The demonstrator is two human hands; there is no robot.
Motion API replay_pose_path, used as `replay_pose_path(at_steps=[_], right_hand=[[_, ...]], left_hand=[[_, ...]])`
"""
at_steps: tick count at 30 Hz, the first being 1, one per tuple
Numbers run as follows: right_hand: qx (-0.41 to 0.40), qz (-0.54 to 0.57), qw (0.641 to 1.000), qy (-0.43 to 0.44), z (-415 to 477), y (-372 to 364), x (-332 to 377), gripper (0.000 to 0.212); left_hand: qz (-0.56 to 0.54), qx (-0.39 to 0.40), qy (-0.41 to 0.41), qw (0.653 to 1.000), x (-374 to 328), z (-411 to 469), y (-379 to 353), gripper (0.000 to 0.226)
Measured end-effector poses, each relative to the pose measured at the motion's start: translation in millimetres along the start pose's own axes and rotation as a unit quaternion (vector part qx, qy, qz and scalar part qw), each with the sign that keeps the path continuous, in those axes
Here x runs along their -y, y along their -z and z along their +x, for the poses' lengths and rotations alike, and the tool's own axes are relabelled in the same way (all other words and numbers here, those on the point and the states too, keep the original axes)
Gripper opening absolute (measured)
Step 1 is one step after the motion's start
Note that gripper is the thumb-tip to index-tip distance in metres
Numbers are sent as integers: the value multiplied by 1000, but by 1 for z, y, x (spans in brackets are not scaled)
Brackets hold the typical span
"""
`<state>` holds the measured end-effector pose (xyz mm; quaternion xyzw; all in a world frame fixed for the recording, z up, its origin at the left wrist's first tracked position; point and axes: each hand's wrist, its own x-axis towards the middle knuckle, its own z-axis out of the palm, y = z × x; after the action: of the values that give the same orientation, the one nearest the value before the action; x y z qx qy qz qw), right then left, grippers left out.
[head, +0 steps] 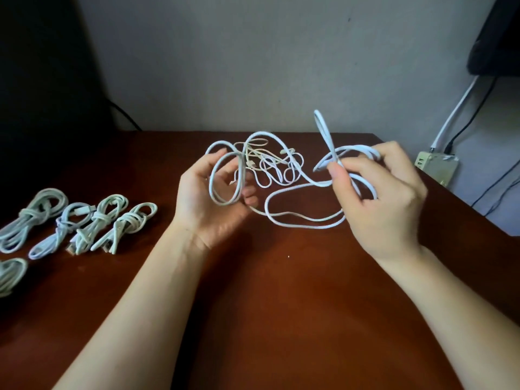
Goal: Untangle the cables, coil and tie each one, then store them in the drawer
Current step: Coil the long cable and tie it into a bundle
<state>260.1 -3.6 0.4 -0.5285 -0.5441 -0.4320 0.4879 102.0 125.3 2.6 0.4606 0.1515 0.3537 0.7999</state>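
A long white cable (298,220) runs in loose loops between both hands over the brown table (267,305). My left hand (208,201) is palm up, fingers curled loosely round a double loop of it. My right hand (380,198) pinches the cable between thumb and fingers, and one narrow loop stands up above that hand. Behind the hands lies a small tangle of thin cream and white cables (270,164). At the left, several tied white cable coils (81,223) lie side by side. No drawer is in view.
A further coil (11,274) sits at the left edge. Beyond the table's right corner a cream power strip (436,167) has black and white leads going up the wall. A dark object fills the far left. The table's right edge slants near my right wrist.
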Motion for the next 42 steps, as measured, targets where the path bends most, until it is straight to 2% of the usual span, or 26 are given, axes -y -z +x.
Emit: replay_pose_path(at_steps=[2,4,7,9,12,14,16,19,22,24,26,29,32,37,42], right_hand=[[27,-21,999,-39,-2,-3,-6,23],[71,-34,995,-63,-3,-5,-7,21],[131,-29,987,-94,-5,-7,-8,23],[157,-13,981,-114,-6,-6,-10,27],[193,27,967,-164,-6,-7,-8,33],[205,31,957,-202,-6,-8,-7,33],[208,35,951,-225,-7,-9,-7,31],[217,51,947,-230,-8,-8,-6,37],[238,66,950,-192,-10,-8,-6,47],[263,84,948,-156,-12,-8,-6,54],[291,98,944,-123,-13,-7,-4,56],[314,104,940,-80,-13,-5,2,56],[332,95,938,-40,-12,-4,5,57],[352,105,930,14,-12,-5,9,43],[382,133,914,31,-13,-5,12,32]], left_hand=[[-76,-84,41,993,2,4,4,16],[-60,-159,31,985,5,5,2,6],[-23,-245,2,969,5,5,-2,13],[18,-313,-49,948,4,7,-3,9],[108,-399,-132,901,3,6,-2,44],[217,-423,-201,856,5,2,-6,38],[295,-376,-269,836,7,-2,-13,29],[335,-249,-332,846,16,-3,-26,21],[351,-119,-333,867,25,-7,-39,24],[345,-71,-302,886,29,-8,-43,19],[333,-67,-269,901,29,-8,-43,20],[297,-66,-202,931,25,-7,-42,32],[233,-68,-146,959,20,-6,-39,30],[195,-96,-110,970,17,-6,-35,17],[163,-122,-75,976,17,-4,-28,18]])
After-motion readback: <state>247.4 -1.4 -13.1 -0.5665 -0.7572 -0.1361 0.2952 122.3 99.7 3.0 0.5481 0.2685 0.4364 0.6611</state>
